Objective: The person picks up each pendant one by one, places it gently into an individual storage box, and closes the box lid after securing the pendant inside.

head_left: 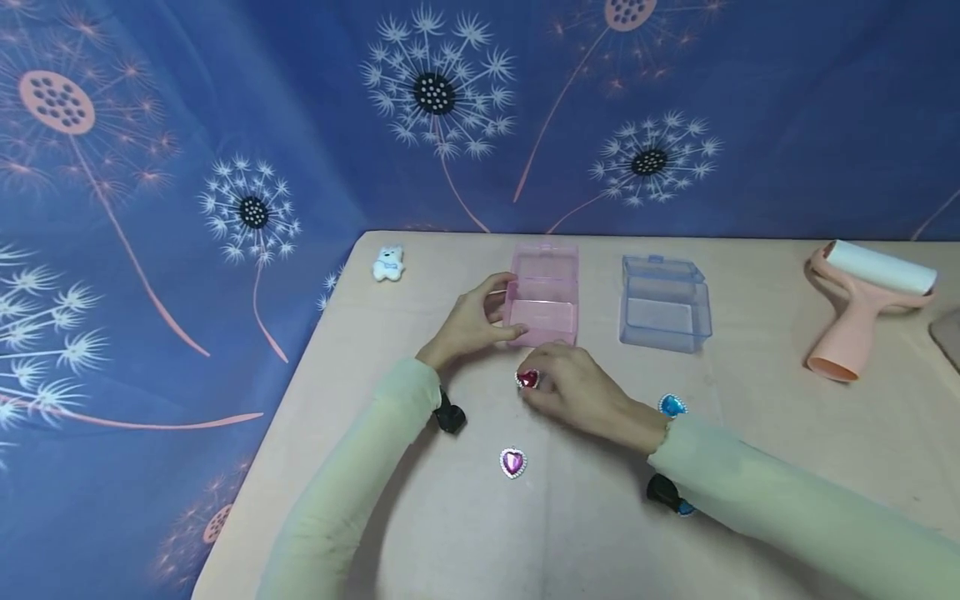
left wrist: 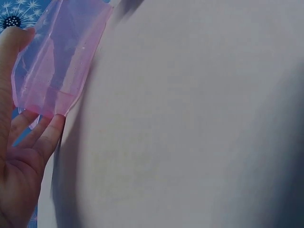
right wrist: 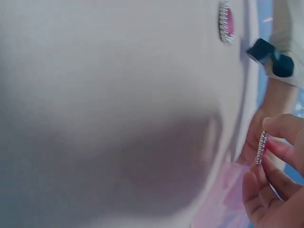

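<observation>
My left hand (head_left: 474, 320) grips the left side of an open pink see-through plastic box (head_left: 555, 339). Its thumb and fingers also show on the box wall in the left wrist view. In front of the box, my right hand (head_left: 583, 390) pinches a red heart-shaped gem (head_left: 528, 379) with a silvery beaded rim, seen edge-on in the right wrist view. A pink-purple heart gem (head_left: 513, 462) lies on the table nearer to me. A blue heart gem (head_left: 672, 405) rests beside the right wrist, and another blue piece (head_left: 686, 507) is mostly hidden by the right sleeve.
An open bluish see-through box (head_left: 666, 340) stands right of the pink one. Farther right lies a peach-handled lint roller (head_left: 858, 308), with a grey object (head_left: 949, 335) at the frame edge. A small white bear figure (head_left: 388, 263) sits at the back left. Blue dandelion-print cloth hangs behind.
</observation>
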Demonstrator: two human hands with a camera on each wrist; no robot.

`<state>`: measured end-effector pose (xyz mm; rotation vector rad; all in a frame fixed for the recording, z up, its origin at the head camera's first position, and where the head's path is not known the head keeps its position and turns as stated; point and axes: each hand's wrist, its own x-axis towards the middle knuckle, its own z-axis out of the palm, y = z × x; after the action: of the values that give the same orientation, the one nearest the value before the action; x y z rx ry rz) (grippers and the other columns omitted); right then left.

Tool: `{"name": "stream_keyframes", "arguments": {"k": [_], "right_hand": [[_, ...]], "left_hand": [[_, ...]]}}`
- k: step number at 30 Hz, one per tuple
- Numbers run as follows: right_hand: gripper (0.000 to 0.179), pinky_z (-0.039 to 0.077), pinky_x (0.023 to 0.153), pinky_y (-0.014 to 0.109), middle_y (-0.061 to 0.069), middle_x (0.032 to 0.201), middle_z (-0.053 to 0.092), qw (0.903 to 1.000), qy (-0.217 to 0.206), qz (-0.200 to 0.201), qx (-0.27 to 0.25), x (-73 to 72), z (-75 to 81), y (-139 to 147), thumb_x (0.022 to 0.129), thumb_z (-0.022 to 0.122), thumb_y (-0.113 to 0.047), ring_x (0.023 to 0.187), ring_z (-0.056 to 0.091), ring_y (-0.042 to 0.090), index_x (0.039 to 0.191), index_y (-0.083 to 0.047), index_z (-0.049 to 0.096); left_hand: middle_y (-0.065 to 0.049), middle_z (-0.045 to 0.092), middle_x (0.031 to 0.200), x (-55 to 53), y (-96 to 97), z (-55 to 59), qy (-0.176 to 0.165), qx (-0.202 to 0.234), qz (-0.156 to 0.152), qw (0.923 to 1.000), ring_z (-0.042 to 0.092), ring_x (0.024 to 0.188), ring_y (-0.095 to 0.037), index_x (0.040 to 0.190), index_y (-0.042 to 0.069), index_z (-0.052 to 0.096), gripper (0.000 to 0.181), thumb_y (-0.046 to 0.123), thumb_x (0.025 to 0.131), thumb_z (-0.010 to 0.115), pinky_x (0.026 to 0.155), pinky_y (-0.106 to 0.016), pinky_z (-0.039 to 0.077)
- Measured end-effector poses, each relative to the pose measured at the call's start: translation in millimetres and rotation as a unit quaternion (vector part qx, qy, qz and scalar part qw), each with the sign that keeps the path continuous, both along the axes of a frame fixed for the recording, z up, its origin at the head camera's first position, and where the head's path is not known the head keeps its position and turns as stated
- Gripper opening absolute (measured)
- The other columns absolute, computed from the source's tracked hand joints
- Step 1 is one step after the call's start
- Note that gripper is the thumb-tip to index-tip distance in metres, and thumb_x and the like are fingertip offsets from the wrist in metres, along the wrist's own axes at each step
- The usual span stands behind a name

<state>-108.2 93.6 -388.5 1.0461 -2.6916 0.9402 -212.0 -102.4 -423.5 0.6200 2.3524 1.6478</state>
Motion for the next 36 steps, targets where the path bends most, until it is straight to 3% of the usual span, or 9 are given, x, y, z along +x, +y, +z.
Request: {"name": "stream_keyframes", "arguments": {"k": [7, 14, 19, 24, 30, 36], "right_hand": [[0.014, 0.054, 0.068, 0.033, 0.002, 0.094, 0.071, 0.9977, 0.002, -0.055, -0.039, -5.5, 19.5, 14.7, 0.08, 0.077, -0.011, 0.081, 0.063, 0.018, 0.094, -0.009, 0.074], [0.017, 0.056, 0.063, 0.035, 0.005, 0.089, 0.072, 0.9917, 0.028, -0.091, -0.086, -27.3, 37.9, 21.0, 0.078, 0.079, -0.008, 0.08, 0.066, 0.021, 0.094, -0.007, 0.074], [0.016, 0.057, 0.065, 0.037, 0.008, 0.09, 0.073, 0.9881, 0.019, -0.106, -0.109, -44.9, 44.1, 19.2, 0.078, 0.077, -0.007, 0.08, 0.067, 0.023, 0.094, -0.004, 0.073], [0.017, 0.058, 0.069, 0.039, 0.01, 0.093, 0.073, 0.9872, -0.012, -0.114, -0.11, -57.9, 40.5, 14.5, 0.08, 0.076, -0.008, 0.082, 0.068, 0.026, 0.095, -0.003, 0.073], [0.021, 0.059, 0.073, 0.042, 0.015, 0.097, 0.073, 0.9861, -0.051, -0.116, -0.108, -69.3, 29.8, 10.1, 0.08, 0.077, -0.008, 0.085, 0.069, 0.032, 0.098, 0.001, 0.072], [0.02, 0.058, 0.074, 0.039, 0.013, 0.097, 0.073, 0.9885, -0.062, -0.114, -0.078, -80.8, 18.0, 3.3, 0.081, 0.076, -0.013, 0.084, 0.07, 0.027, 0.097, -0.002, 0.073]], "left_hand": [[-0.016, 0.047, 0.144, 1.5, 0.3, 1.5, 0.009, -0.011, 0.004, 0.9999, 0.05, 0.132, -0.03, 0.142, 0.006, 0.04, 0.081, 0.007, 0.073, 0.084, 0.098, -0.027, 0.05], [-0.014, 0.046, 0.146, 1.3, -1.9, 0.3, 0.013, -0.031, 0.003, 0.9994, 0.049, 0.133, -0.029, 0.144, 0.009, 0.039, 0.083, 0.012, 0.074, 0.084, 0.098, -0.027, 0.05], [-0.013, 0.046, 0.147, 0.5, -1.9, 0.5, 0.011, -0.029, 0.002, 0.9995, 0.049, 0.133, -0.028, 0.144, 0.01, 0.039, 0.084, 0.013, 0.074, 0.084, 0.099, -0.029, 0.05], [-0.015, 0.046, 0.147, 2.0, -0.5, 3.1, 0.005, -0.026, 0.001, 0.9996, 0.049, 0.133, -0.029, 0.145, 0.009, 0.038, 0.083, 0.01, 0.075, 0.083, 0.101, -0.032, 0.049], [-0.022, 0.043, 0.147, 11.5, 2.9, 20.1, -0.006, -0.023, -0.007, 0.9997, 0.046, 0.134, -0.036, 0.145, 0.002, 0.036, 0.082, 0.003, 0.076, 0.08, 0.103, -0.039, 0.048], [-0.015, 0.047, 0.146, -0.1, -1.8, -0.8, 0.004, -0.022, 0.003, 0.9998, 0.05, 0.132, -0.028, 0.145, 0.01, 0.039, 0.083, 0.007, 0.074, 0.082, 0.098, -0.029, 0.051]]}}
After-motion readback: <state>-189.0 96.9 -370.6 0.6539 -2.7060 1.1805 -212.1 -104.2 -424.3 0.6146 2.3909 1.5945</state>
